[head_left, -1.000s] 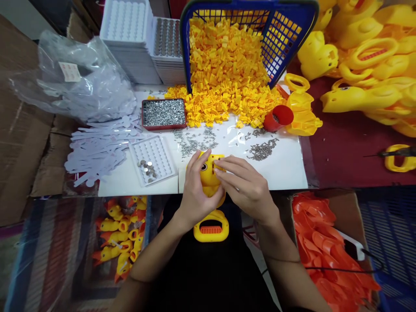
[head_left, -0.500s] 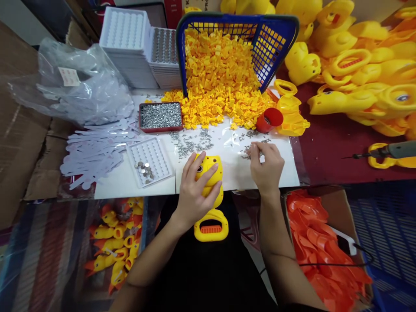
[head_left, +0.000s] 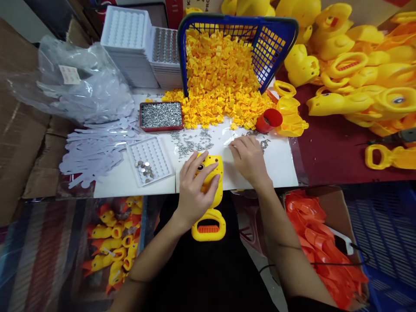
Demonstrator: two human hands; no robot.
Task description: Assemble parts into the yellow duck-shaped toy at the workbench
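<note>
My left hand [head_left: 195,190] rests over a yellow duck toy [head_left: 217,197], fingers spread across its head and gripping its sides. The toy lies at the table's front edge, and its loop handle [head_left: 222,225] with an orange grip hangs over my lap. Just right of the toy's head is my right hand [head_left: 248,158], low over the white surface. Its fingers are curled together; whatever they hold, if anything, is too small to make out. Loose dark screws [head_left: 264,144] lie beside that hand, and silver screws [head_left: 195,141] are scattered behind the toy.
A blue basket [head_left: 237,18] spills small yellow parts. Around it are a red screw tray [head_left: 161,129], a red cup [head_left: 269,120], a white tray [head_left: 156,160] with metal discs and yellow toy shells [head_left: 367,78]. A power screwdriver [head_left: 407,136] sits far right; orange parts [head_left: 308,229] fill a box below.
My right hand has moved left from the dark screws toward the toy. My left hand stays on the toy. The screwdriver at far right has shifted right and slightly back.
</note>
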